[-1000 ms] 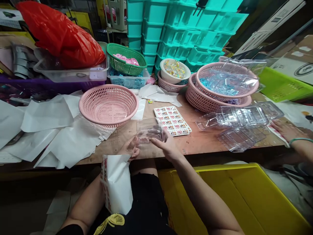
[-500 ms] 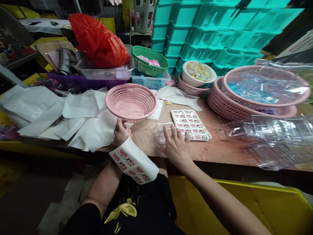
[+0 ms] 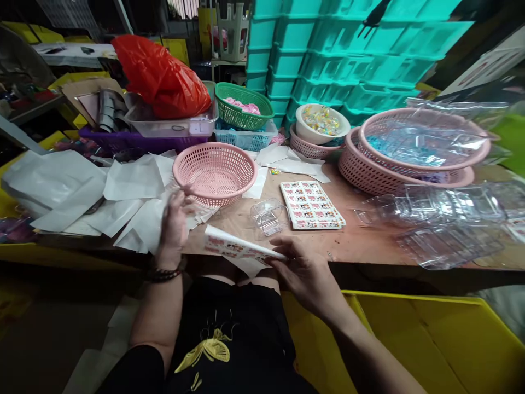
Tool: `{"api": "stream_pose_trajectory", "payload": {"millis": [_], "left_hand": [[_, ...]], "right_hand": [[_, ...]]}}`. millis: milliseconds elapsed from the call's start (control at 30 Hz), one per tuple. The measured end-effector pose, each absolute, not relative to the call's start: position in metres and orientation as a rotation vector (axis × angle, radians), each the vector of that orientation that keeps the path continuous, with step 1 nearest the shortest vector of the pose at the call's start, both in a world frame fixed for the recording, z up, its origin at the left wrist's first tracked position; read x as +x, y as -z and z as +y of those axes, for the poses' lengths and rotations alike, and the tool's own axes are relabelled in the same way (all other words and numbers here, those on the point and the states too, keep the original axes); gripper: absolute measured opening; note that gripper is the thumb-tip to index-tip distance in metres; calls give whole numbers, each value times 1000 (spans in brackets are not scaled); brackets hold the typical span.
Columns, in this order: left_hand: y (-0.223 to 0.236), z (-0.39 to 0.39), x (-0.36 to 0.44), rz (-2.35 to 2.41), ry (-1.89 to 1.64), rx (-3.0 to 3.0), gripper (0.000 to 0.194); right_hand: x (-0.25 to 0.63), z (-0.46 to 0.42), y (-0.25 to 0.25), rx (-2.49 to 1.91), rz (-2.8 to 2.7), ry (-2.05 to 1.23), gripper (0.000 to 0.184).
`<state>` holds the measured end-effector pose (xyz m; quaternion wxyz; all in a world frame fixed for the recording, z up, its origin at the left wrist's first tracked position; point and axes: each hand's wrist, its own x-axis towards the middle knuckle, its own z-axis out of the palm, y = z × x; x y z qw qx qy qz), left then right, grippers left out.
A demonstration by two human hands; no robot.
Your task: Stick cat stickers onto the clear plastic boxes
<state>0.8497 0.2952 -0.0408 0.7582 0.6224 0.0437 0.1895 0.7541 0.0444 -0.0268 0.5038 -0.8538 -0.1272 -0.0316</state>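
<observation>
My right hand (image 3: 305, 271) pinches the right end of a sticker sheet (image 3: 235, 249), white-backed with red and black printed pictures. The sheet hangs tilted and folded over my lap at the table's front edge. Beside the pink basket's front rim, my left hand (image 3: 174, 224) is raised, slightly blurred, with its fingers apart and nothing visible in them. A clear plastic box (image 3: 268, 216) lies on the table just beyond the sheet. To its right rests a stack of sticker sheets (image 3: 314, 205). The round pink basket (image 3: 215, 194) shows no contents.
White backing papers (image 3: 135, 178) cover the table's left side. Pink baskets (image 3: 369, 178) with clear and blue plastic pieces stand right, clear plastic boxes (image 3: 447, 213) in front. At the back are a red bag (image 3: 164, 76), a green basket (image 3: 244, 115) and stacked teal crates (image 3: 324, 65).
The sticker sheet has passed from my left hand to my right. My right hand has left the clear box and come nearer; my left hand has moved left and opened.
</observation>
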Motion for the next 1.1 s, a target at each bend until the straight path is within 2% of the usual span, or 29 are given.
{"api": "stream_pose_trajectory", "payload": {"millis": [67,100,133,200,300,467,567,667,800,867,933,1000,1100], "left_hand": [[22,306,829,-270,-488,1691,54],[13,307,820,-456,-419,1872,65],[6,303,813,-617,-320,2025,67],[0,290,805,-864,-89,2238,51],[7,269,809,-876,146,2371,24],[23,262,828,-902,367,2299,37],[26,261,835,-894,614,2172,43],[36,259,841,-752,956,1930,41],[62,259,845,-438,1221,1585,43],[71,259,843,-360,1229,1580,42],[72,256,840,-397,1093,1710,35],[67,249,834,-561,764,1918,25],[59,233,825,-868,186,2158,10]], "right_hand": [[753,36,14,-2165,-368,29,8],[752,34,9,-2199,-398,-16,5],[752,33,5,-2214,-421,-73,5],[752,33,3,-2184,-427,-198,11],[753,33,10,-2051,-352,-310,14],[757,25,33,-1894,-177,-172,24],[761,18,40,-1918,-194,-168,26],[758,12,47,-2089,-306,16,24],[745,5,55,-2208,-570,600,14],[745,0,52,-2075,-488,748,9],[761,-8,44,-1877,-218,695,11],[793,-17,33,-1703,15,483,22],[857,-29,23,-1638,65,93,38]]}}
